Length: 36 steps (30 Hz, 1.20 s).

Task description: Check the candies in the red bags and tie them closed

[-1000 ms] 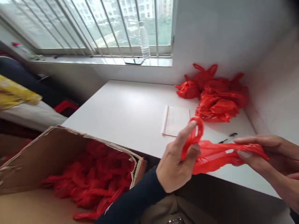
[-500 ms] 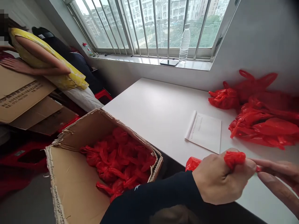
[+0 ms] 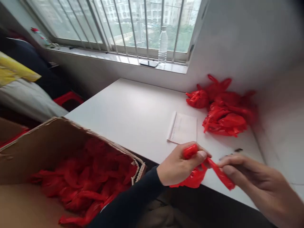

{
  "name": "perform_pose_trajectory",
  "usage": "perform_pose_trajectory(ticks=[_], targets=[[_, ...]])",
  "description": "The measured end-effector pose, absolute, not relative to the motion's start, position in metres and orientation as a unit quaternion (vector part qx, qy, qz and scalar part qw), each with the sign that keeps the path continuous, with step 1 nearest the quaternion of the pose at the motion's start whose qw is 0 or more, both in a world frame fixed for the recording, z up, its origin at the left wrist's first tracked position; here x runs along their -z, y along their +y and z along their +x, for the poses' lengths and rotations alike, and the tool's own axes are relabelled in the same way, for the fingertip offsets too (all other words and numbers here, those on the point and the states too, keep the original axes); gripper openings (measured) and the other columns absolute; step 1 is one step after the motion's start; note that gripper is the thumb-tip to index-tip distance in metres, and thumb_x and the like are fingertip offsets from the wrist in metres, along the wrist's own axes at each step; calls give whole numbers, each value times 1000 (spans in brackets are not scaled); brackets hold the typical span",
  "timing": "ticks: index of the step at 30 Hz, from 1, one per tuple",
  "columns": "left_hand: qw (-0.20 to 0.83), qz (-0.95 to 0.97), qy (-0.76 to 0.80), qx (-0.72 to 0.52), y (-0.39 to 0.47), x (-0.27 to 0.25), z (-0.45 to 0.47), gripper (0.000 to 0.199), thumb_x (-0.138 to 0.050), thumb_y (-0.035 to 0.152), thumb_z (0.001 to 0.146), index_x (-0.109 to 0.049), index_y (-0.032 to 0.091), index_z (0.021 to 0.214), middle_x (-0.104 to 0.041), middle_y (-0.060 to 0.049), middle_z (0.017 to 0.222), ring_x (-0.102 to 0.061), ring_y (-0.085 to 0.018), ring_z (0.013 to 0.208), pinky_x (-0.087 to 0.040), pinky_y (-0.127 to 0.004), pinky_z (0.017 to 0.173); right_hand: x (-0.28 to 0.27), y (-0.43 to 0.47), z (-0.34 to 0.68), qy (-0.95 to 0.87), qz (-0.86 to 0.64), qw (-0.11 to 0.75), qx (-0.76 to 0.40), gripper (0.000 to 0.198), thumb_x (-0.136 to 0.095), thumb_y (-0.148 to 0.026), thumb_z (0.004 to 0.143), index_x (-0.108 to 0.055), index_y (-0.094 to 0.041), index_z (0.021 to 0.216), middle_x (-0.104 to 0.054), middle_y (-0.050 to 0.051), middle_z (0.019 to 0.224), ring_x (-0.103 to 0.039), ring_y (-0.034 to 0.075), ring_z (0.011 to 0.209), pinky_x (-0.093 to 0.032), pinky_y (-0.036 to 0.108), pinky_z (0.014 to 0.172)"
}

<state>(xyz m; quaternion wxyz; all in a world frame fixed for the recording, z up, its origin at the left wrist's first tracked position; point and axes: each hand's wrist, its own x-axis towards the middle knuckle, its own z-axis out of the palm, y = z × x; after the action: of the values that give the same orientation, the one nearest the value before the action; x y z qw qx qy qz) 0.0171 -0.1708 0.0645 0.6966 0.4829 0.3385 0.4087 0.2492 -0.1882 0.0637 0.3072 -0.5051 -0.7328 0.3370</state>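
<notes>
Just right of the frame's centre, low down, the left hand (image 3: 179, 164) was closed around a red plastic bag (image 3: 193, 180), with a bunched end poking up between thumb and fingers and the looser part hanging below the fist. The right hand (image 3: 258, 182), coming in from the right edge, pinched a narrow twisted strip of the same bag between thumb and fingertips, and the strip's end stuck out below its grip. The bag was in front of the near edge of a white table (image 3: 128, 104), which spread across the middle of the frame. Just above the left hand lay a notepad (image 3: 184, 128), and to the right of centre a heap of red bags (image 3: 225, 117) sat on the table by the wall. A small dark object (image 3: 238, 150) lay above the right hand, too blurred to name. An open cardboard box (image 3: 20, 202) filled the lower left, with more red bags (image 3: 80, 180) inside. At the top, a clear bottle (image 3: 162, 47) stood beside a phone (image 3: 148, 63) on the windowsill (image 3: 125, 59). A person in yellow (image 3: 16, 69) was partly visible at the left edge, near a red stool (image 3: 67, 97).
</notes>
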Motion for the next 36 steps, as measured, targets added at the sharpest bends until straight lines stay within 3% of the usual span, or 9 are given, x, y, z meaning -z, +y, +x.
perform_pose_trajectory(ticks=[5,7,11,14,18,23,26,30,36], targets=[[623,603,357,-347,-161,-84,5,19,-63,30,95,-65,18,80,-64,-5,90,-61,-17,85,-49,-30,81,-75,-160,212,-736,-447,336,-381,34,-48,-40,107,-55,-32,139,-63,4,133,-60,23,126,-48,41,110],[552,663,377,-337,-159,-85,3,12,-60,18,93,-67,20,83,-65,-4,94,-61,-17,90,-49,-29,83,-69,-149,208,-732,-418,322,-431,38,-42,-41,110,-53,-27,143,-65,6,129,-62,21,119,-49,38,107],[386,756,408,-337,-157,-72,5,42,-49,-6,78,-68,25,101,-65,1,92,-59,-13,77,-46,-24,69,-53,-140,208,-698,-404,328,-492,41,-37,-46,111,-67,-20,121,-69,4,98,-64,18,87,-53,32,84],[242,794,416,-372,-153,-54,6,39,-50,-3,85,-65,25,109,-64,0,95,-59,-13,73,-45,-23,63,-46,-138,207,-684,-418,322,-504,39,-40,-45,110,-65,-21,128,-65,1,85,-58,16,75,-49,30,73],[124,822,375,-410,-148,-35,8,39,-50,0,93,-57,24,122,-64,-6,109,-65,-15,90,-50,-23,71,-42,-133,205,-689,-386,301,-535,36,-46,-38,107,-61,-22,136,-67,2,90,-60,17,80,-49,32,77],[143,809,386,-421,-148,-34,7,30,-51,0,92,-57,22,112,-60,-3,103,-62,-11,82,-49,-20,67,-39,-128,210,-703,-406,322,-487,16,-60,-33,100,-70,-22,107,-66,6,108,-61,22,105,-47,39,98],[181,813,369,-412,-149,-38,6,39,-50,-2,92,-59,23,121,-60,-3,108,-63,-11,91,-51,-19,76,-38,-129,213,-696,-414,360,-464,10,-62,-31,100,-66,-23,104,-61,7,125,-54,23,124,-40,42,110],[200,822,358,-395,-149,-39,6,49,-51,-3,92,-56,24,132,-59,-5,119,-63,-12,106,-52,-20,88,-39,-132,211,-665,-378,393,-510,12,-52,-33,105,-58,-22,107,-65,4,108,-62,19,106,-47,39,101],[167,799,370,-444,-150,-35,8,37,-50,-8,89,-61,21,109,-58,-2,103,-61,-9,90,-51,-15,75,-36,-132,210,-636,-407,378,-536,21,-53,-40,106,-59,-23,116,-60,-1,87,-58,16,81,-48,32,80]])
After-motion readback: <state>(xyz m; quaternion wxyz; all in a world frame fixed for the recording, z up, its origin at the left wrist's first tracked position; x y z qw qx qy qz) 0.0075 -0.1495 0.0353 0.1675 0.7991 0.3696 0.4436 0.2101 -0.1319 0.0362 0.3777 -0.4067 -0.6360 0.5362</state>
